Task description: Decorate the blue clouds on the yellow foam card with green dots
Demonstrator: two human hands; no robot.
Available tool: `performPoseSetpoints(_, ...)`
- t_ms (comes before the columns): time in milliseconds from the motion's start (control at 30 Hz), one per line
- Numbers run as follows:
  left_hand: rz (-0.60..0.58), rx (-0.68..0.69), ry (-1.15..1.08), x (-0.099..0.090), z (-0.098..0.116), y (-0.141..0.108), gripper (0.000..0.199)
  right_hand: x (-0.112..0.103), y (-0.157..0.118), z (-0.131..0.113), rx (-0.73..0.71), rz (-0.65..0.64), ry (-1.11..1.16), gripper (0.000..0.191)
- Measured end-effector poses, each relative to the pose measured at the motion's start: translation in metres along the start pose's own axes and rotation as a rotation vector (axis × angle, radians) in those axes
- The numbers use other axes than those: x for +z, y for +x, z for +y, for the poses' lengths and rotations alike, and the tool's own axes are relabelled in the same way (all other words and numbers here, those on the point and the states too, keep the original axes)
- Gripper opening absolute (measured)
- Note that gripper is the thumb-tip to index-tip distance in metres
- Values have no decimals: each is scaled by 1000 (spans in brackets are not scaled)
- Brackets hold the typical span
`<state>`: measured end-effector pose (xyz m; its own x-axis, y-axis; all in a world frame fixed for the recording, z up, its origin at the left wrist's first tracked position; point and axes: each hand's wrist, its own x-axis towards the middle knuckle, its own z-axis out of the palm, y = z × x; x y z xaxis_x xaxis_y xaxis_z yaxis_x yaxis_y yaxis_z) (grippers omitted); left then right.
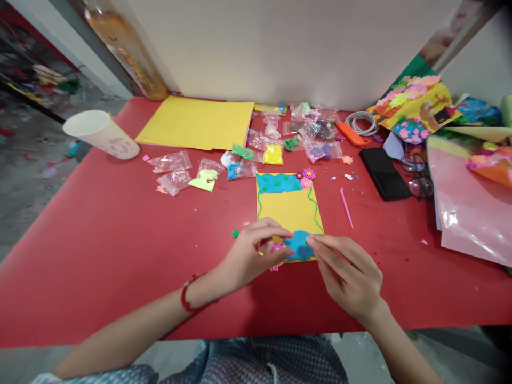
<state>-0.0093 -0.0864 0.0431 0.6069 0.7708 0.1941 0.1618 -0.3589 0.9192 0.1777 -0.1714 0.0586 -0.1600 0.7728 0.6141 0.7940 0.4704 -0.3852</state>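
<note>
A yellow card (286, 210) lies on the red table, with blue clay patches at its top and bottom, green wavy lines down its sides and pink clay flowers (307, 178) at its top right corner. Over its lower left part is my left hand (254, 248), thumb and fingers apart, with nothing between them. My right hand (352, 274) is closed in a pinch on a tiny green clay piece (307, 241) at the lower blue patch (298, 248). More pink flowers at the bottom left corner are partly hidden by my left hand. Beside that hand sits a green clay ball (235, 233).
Small bags of coloured clay (273, 153) lie behind the card, near a large yellow sheet (200, 122). To the left stands a paper cup (100, 133). A pink stick (346, 207), black phone (384, 173), glasses (420, 186) and finished clay pictures (416, 106) are on the right.
</note>
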Motion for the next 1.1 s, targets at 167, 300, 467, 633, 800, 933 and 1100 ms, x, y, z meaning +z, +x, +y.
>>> performPoseSetpoints(167,-21,-203,-360,18,8,8,19,5,-3,-3,76,-26,-7,55)
performPoseSetpoints(300,28,-268,-465,18,8,10,17,9,-3,-5,118,-37,26,54)
performPoseSetpoints(467,87,-287,-486,19,8,10,14,12,0,-8,175,-37,102,52)
performPoseSetpoints(633,79,-282,-501,19,6,9,10,10,3,-10,342,-56,338,44)
performPoseSetpoints(800,66,-267,-501,20,5,10,16,5,5,-8,490,-31,454,31)
performPoseSetpoints(933,92,-180,-424,21,3,11,20,6,4,-7,519,-24,442,27)
performPoseSetpoints(1100,165,-143,-412,21,1,9,12,9,4,-7,522,-20,447,24)
